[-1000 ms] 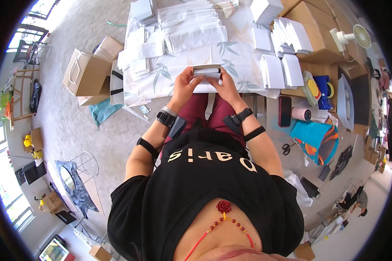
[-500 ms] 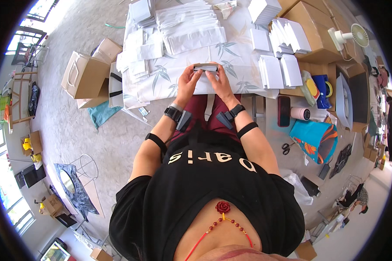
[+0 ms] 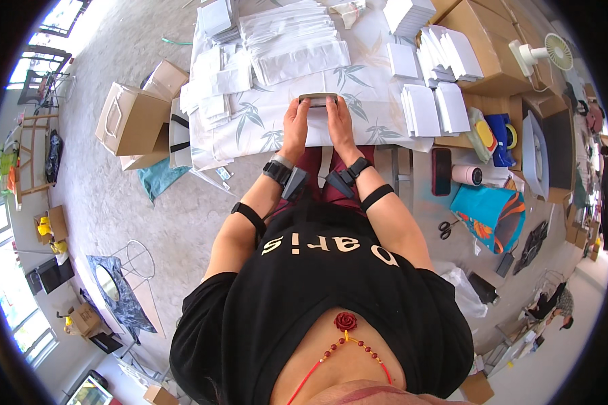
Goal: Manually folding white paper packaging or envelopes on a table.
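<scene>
Above the near part of the table (image 3: 371, 108), the small grey box (image 3: 318, 100), likely light, stiff and easily dented, is best held by its two ends, where the left hand (image 3: 295, 126) and right hand (image 3: 340, 123) clasp it

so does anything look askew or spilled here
Only mildly: the fanned stack of flat white pieces beside the large cardboard box at upper right slants, its edges not squared up. I see no spill.

The held piece (image 3: 317, 102) looks smooth, the tablecloth (image 3: 375, 115) like thin plastic, the large boxes (image 3: 481, 52) matt cardboard.
</scene>
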Demonstrator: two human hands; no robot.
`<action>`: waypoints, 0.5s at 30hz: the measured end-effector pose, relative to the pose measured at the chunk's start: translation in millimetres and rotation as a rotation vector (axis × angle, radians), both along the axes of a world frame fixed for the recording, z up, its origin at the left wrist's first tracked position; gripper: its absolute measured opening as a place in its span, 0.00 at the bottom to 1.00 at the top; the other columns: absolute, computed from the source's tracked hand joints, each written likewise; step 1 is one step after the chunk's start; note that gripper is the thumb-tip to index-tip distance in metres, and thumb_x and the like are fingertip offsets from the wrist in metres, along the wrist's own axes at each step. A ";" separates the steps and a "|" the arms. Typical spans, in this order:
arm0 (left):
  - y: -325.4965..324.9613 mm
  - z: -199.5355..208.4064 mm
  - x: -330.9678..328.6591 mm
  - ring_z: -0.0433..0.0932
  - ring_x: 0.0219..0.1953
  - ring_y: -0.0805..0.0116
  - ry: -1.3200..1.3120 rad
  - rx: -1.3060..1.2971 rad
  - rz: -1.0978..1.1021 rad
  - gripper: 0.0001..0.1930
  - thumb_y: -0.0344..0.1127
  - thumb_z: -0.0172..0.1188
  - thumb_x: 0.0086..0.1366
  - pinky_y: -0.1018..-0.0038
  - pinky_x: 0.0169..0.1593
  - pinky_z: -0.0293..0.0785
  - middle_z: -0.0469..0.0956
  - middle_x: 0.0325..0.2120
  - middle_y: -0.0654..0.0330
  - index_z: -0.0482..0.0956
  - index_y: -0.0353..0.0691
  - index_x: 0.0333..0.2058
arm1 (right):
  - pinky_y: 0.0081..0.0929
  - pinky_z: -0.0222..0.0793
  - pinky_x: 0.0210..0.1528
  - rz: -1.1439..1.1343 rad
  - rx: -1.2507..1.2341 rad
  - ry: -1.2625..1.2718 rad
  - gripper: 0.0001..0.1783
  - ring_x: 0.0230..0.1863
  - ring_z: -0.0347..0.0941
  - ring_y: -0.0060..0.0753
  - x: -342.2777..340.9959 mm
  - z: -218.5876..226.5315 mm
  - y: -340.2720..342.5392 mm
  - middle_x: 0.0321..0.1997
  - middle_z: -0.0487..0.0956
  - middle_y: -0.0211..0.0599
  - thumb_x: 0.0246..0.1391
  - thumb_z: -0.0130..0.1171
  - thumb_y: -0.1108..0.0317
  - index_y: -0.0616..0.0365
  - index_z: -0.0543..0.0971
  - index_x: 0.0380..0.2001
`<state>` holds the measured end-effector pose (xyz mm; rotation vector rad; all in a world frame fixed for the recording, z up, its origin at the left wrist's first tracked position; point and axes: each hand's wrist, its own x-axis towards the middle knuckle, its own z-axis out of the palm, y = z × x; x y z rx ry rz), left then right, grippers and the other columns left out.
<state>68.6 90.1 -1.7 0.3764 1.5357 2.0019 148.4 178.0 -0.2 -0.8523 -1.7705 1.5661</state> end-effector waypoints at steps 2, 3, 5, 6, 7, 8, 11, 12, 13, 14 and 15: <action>2.3 0.3 2.8 0.70 0.43 0.76 0.022 -0.011 0.029 0.14 0.37 0.49 0.77 0.75 0.49 0.68 0.77 0.40 0.65 0.77 0.35 0.49 | 0.37 0.69 0.44 -0.025 0.020 -0.007 0.21 0.39 0.73 0.41 -2.0 -0.7 -0.9 0.38 0.78 0.47 0.71 0.50 0.54 0.65 0.73 0.48; 3.8 0.1 3.6 0.70 0.43 0.76 0.022 -0.010 0.029 0.14 0.37 0.49 0.77 0.75 0.49 0.68 0.77 0.40 0.65 0.77 0.35 0.49 | 0.39 0.69 0.45 -0.057 0.059 -0.052 0.21 0.40 0.74 0.45 -3.4 -0.5 -2.1 0.39 0.78 0.50 0.72 0.49 0.54 0.65 0.73 0.48; 6.7 -0.2 5.1 0.70 0.43 0.73 0.126 -0.054 0.057 0.14 0.37 0.46 0.78 0.73 0.49 0.68 0.76 0.40 0.62 0.76 0.33 0.48 | 0.40 0.69 0.45 -0.090 0.099 -0.097 0.21 0.40 0.74 0.49 -4.6 0.1 -3.4 0.39 0.78 0.52 0.72 0.48 0.55 0.65 0.72 0.49; 6.4 0.5 5.2 0.70 0.43 0.73 0.127 -0.054 0.059 0.14 0.37 0.46 0.78 0.73 0.49 0.68 0.76 0.40 0.62 0.76 0.33 0.48 | 0.42 0.69 0.46 -0.076 0.101 -0.077 0.20 0.42 0.74 0.53 -5.6 0.6 -4.5 0.41 0.78 0.55 0.73 0.47 0.56 0.65 0.71 0.50; 5.5 1.0 6.0 0.70 0.43 0.72 0.138 -0.066 0.065 0.14 0.37 0.45 0.78 0.73 0.49 0.68 0.76 0.39 0.61 0.75 0.33 0.47 | 0.44 0.69 0.47 -0.063 0.102 -0.058 0.20 0.44 0.74 0.57 -6.3 1.0 -5.4 0.43 0.78 0.57 0.73 0.45 0.56 0.66 0.71 0.50; 4.3 1.5 6.9 0.70 0.42 0.71 0.149 -0.079 0.069 0.14 0.37 0.44 0.78 0.72 0.49 0.68 0.75 0.38 0.60 0.75 0.33 0.46 | 0.44 0.69 0.47 -0.062 0.103 -0.057 0.20 0.44 0.74 0.57 -5.2 1.4 -6.7 0.43 0.78 0.57 0.73 0.45 0.56 0.66 0.71 0.50; -3.4 8.0 12.0 0.68 0.47 0.71 0.117 -0.067 0.034 0.16 0.40 0.46 0.77 0.73 0.55 0.65 0.75 0.43 0.60 0.74 0.34 0.50 | 0.47 0.68 0.50 -0.063 0.132 -0.081 0.19 0.47 0.74 0.61 0.3 3.2 -12.0 0.46 0.77 0.61 0.74 0.43 0.58 0.65 0.70 0.52; -3.8 5.2 13.6 0.68 0.47 0.71 0.116 -0.068 0.032 0.16 0.40 0.46 0.77 0.73 0.55 0.65 0.75 0.43 0.60 0.74 0.34 0.50 | 0.46 0.68 0.51 -0.076 0.150 -0.088 0.20 0.49 0.74 0.60 1.9 0.3 -13.2 0.47 0.77 0.60 0.74 0.43 0.58 0.65 0.69 0.53; -3.6 2.4 16.1 0.69 0.45 0.69 0.131 -0.086 0.020 0.15 0.39 0.45 0.77 0.71 0.52 0.67 0.75 0.41 0.58 0.74 0.34 0.49 | 0.46 0.67 0.53 -0.090 0.167 -0.095 0.20 0.50 0.73 0.60 4.1 -2.4 -13.7 0.48 0.76 0.60 0.74 0.43 0.58 0.65 0.69 0.54; -4.4 -0.4 18.8 0.70 0.43 0.67 0.146 -0.104 0.006 0.15 0.38 0.44 0.77 0.69 0.50 0.68 0.75 0.38 0.57 0.74 0.33 0.48 | 0.46 0.67 0.53 -0.092 0.166 -0.096 0.20 0.50 0.73 0.60 8.9 -4.9 -14.9 0.48 0.76 0.60 0.74 0.43 0.58 0.65 0.69 0.54; -4.8 4.1 20.7 0.70 0.46 0.66 0.162 -0.111 -0.042 0.16 0.39 0.45 0.76 0.69 0.54 0.67 0.75 0.42 0.57 0.72 0.34 0.51 | 0.45 0.67 0.54 -0.068 0.079 -0.063 0.20 0.51 0.73 0.59 12.8 -4.2 -15.2 0.49 0.76 0.59 0.74 0.42 0.57 0.65 0.69 0.54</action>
